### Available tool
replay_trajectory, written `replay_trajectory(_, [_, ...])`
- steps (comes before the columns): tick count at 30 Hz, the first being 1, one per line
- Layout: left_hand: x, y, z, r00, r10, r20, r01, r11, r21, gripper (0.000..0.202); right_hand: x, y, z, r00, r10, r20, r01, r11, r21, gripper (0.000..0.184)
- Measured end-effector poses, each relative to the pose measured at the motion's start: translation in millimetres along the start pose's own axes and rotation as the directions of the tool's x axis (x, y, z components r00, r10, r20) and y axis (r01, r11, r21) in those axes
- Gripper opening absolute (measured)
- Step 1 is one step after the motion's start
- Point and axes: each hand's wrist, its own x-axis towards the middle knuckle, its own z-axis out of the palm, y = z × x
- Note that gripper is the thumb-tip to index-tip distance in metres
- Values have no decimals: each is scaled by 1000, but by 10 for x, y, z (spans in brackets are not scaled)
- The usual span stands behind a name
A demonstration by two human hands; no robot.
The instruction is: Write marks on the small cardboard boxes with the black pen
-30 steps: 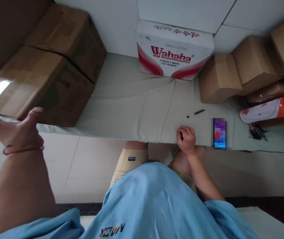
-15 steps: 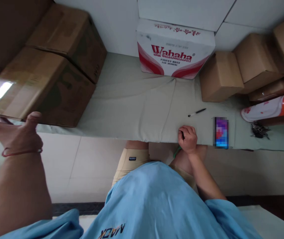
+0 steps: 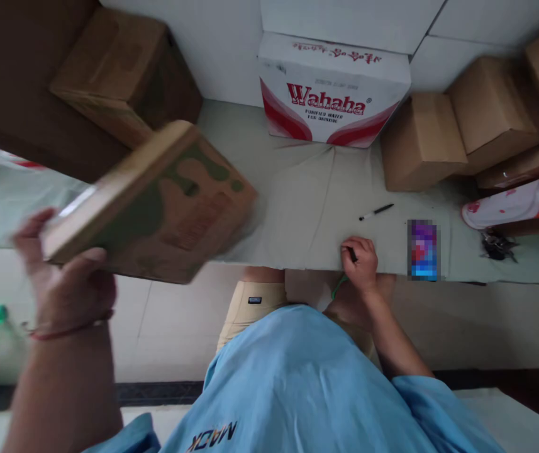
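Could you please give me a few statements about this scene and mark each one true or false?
1. The left hand grips a cardboard box. True.
2. The right hand is gripping the same box. False: the right hand is curled at the table's edge, apart from it.
3. The Wahaha carton bears red lettering. True.
4. In the picture, the keys lie left of the pen. False: the keys lie to its right.
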Motion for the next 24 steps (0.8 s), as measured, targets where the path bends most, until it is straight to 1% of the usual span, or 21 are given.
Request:
replay_trajectory(1, [-97,27,102,999,-39,28,43,986,-162,92,8,-27,-30,997,79,1,-78,991,113,15])
replay_trajectory(2, [-198,57,221,987,-118,107,145,942,-302,86,11,-63,-65,985,173,18,-172,950,259,20])
replay_trajectory(3, [-298,89,354,961,-195,196,259,883,-391,80,5,-106,-106,962,267,59,-266,866,423,28])
replay_trajectory(4, [-393,120,496,924,-250,291,360,826,-433,78,-11,-157,-153,935,337,112,-339,750,568,39])
replay_trajectory(5, [-478,148,642,879,-279,387,443,777,-447,78,-40,-212,-207,914,373,160,-377,638,672,51])
replay_trajectory(6, [-550,173,788,841,-277,465,494,745,-449,81,-82,-268,-266,904,381,192,-389,550,739,63])
replay_trajectory(7, [-609,196,928,804,-261,534,526,731,-434,84,-134,-322,-331,904,376,205,-384,499,777,74])
replay_trajectory(8, [-655,217,1056,761,-240,603,551,731,-404,85,-195,-371,-399,907,366,210,-378,482,791,83])
replay_trajectory(9, [-689,239,1170,722,-225,655,568,734,-374,87,-259,-412,-469,908,360,213,-378,485,789,88])
replay_trajectory(10, [-714,262,1265,686,-218,694,582,737,-344,89,-320,-443,-537,905,365,220,-389,496,777,89])
replay_trajectory(11, [-733,289,1340,658,-218,721,595,738,-319,90,-373,-464,-600,896,383,226,-408,505,761,86])
replay_trajectory(13, [-763,357,1424,624,-226,748,623,722,-301,91,-442,-473,-705,864,457,210,-445,499,743,73])
replay_trajectory(14, [-779,398,1436,606,-219,765,637,710,-301,90,-455,-459,-745,843,501,195,-457,478,750,65])
replay_trajectory(16, [-822,488,1414,565,-166,808,652,690,-314,86,-452,-397,-800,793,586,163,-463,408,787,51])
replay_trajectory(18, [-884,568,1363,533,-84,842,632,701,-331,76,-434,-296,-831,746,641,179,-475,325,818,46])
replay_trajectory(19, [-919,597,1339,533,-42,845,601,722,-344,74,-426,-238,-841,728,655,204,-491,290,822,46])
replay_trajectory(21, [-984,624,1304,551,28,834,521,769,-370,77,-418,-127,-850,703,661,263,-530,240,813,47])
replay_trajectory(23, [-1025,611,1288,561,74,824,468,793,-390,78,-411,-63,-849,691,657,301,-555,216,803,47])
replay_trajectory(24, [-1034,591,1285,562,83,823,462,793,-396,77,-404,-61,-846,690,662,294,-551,217,806,46])
